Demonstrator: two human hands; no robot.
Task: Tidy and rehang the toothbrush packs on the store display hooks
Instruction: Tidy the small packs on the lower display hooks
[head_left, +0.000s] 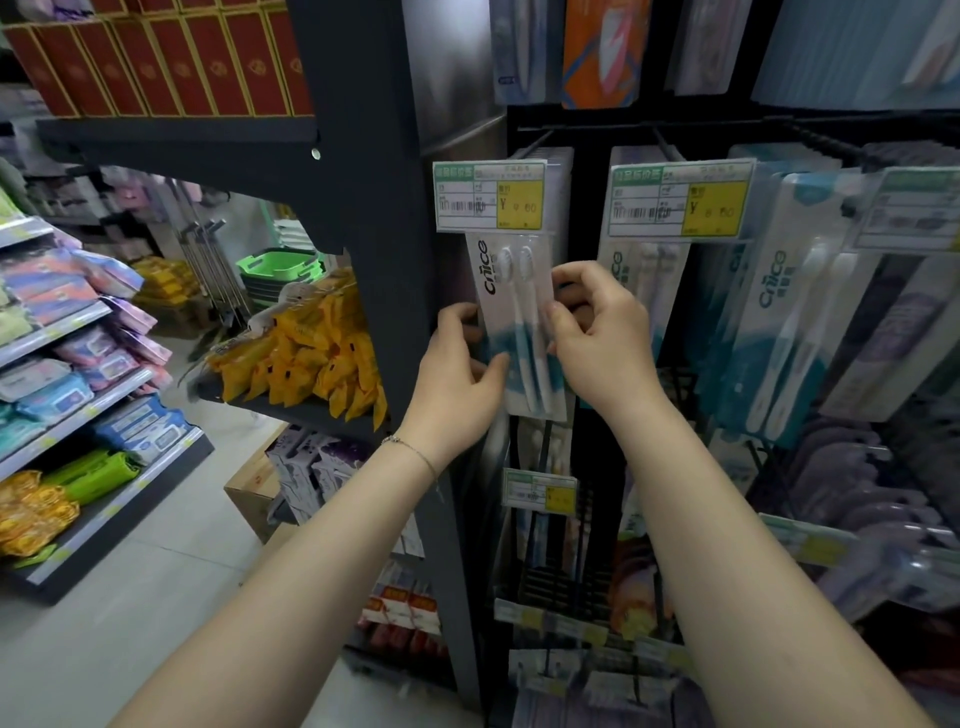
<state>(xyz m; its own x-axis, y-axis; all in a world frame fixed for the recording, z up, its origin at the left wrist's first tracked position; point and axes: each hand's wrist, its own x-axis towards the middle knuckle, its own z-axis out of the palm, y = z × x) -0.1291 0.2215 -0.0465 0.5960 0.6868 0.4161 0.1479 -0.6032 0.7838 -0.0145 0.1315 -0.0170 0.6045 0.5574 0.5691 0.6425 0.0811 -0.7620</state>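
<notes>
A white and teal twin toothbrush pack (514, 312) hangs in front of a row of like packs on the leftmost display hook (530, 148), under a price tag (491, 196). My left hand (460, 374) grips the pack's left edge, thumb on its front. My right hand (597, 332) pinches the pack's right edge at mid height. More toothbrush packs (644, 291) hang on the hook to the right, and larger packs (789, 322) further right.
A dark shelf upright (374, 208) stands just left of the hooks. Lower hooks carry more packs and a price tag (540, 491). Across the aisle on the left are shelves of wipes (78, 364) and yellow bags (306, 358).
</notes>
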